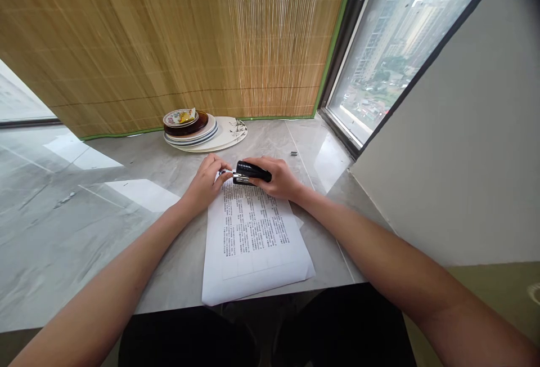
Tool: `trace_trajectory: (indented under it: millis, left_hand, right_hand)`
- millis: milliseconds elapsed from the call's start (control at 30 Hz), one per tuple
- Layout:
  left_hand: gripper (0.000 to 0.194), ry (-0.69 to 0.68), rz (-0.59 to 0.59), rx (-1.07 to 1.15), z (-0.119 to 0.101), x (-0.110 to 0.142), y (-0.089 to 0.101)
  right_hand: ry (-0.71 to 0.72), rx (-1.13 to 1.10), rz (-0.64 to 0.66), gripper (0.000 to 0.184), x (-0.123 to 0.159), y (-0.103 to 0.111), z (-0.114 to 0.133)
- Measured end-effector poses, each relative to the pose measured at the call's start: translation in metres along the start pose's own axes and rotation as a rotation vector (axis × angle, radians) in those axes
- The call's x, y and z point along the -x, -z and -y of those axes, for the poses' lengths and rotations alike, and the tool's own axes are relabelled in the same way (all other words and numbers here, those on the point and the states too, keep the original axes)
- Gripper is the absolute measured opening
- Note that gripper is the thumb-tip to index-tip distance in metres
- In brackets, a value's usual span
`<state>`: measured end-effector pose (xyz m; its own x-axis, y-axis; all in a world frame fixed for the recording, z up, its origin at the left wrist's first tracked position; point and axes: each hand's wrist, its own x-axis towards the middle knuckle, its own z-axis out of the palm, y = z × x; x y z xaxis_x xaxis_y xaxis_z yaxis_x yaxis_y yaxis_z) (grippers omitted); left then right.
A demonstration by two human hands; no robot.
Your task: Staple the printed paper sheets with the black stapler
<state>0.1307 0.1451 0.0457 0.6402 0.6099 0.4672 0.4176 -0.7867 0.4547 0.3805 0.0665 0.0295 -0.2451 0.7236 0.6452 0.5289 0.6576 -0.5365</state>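
Observation:
A black stapler lies sideways in my right hand, whose fingers wrap round its body. Its silver metal end points left. There my left hand pinches the end between thumb and fingers. A small dark piece shows between those fingertips, too small to make out. Beneath both hands lie printed paper sheets, with text in dense lines. The top edge of the sheets is partly hidden by the hands and stapler. A short grey strip, like staples, rests on the counter beyond my right hand.
The grey marble-look counter has its front edge just below the paper. Stacked plates stand at the back, with a small yellow packet on top. Behind hangs a bamboo blind. A window and a white wall bound the right.

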Motion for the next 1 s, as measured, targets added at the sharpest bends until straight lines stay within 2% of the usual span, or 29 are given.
trace_trajectory:
  millis: [433, 700, 867, 1000]
  left_hand:
    - [0.015, 0.081, 0.032, 0.106, 0.005, 0.002, -0.005]
    - [0.014, -0.012, 0.017, 0.108, -0.001, 0.002, 0.004]
    - [0.015, -0.104, -0.073, 0.18, -0.001, 0.003, 0.016]
    - [0.015, -0.154, -0.013, 0.195, 0.007, 0.003, 0.022]
  right_hand:
    - [-0.066, -0.019, 0.029, 0.044, 0.001, 0.001, 0.0]
    - [-0.034, -0.025, 0.004, 0.043, 0.001, 0.003, 0.0]
    - [-0.009, -0.116, -0.044, 0.042, -0.001, 0.011, -0.001]
    - [-0.043, -0.169, -0.001, 0.042, -0.002, 0.025, -0.007]
